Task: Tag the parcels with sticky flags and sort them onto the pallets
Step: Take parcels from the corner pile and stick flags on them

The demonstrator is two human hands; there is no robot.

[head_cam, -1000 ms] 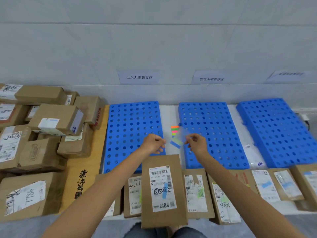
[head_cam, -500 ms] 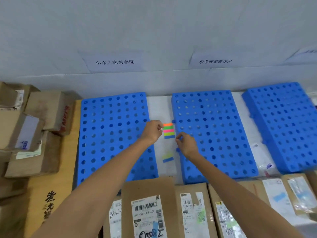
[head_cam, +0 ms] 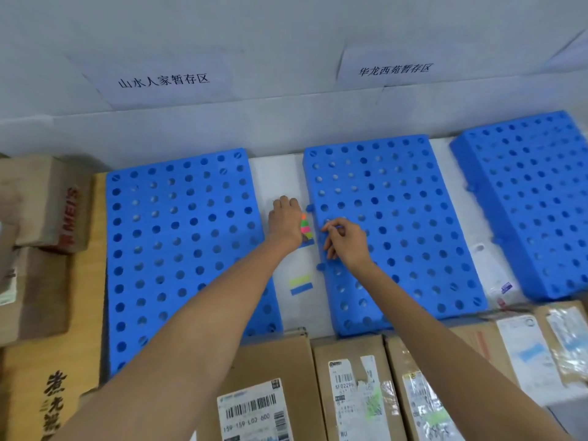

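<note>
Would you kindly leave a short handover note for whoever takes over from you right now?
Left hand rests on the flag pad in the gap between the left pallet and the middle pallet; its grip is hidden.
Right hand pinches beside the pad; I cannot tell whether it holds a flag.
Two loose flags lie on the table.
Done: some parcels in the near row carry flags.
Left: finish tagging, then sort; no parcel is on a pallet yet.

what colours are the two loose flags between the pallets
Loose flags: yellow and blue; head view.
</note>
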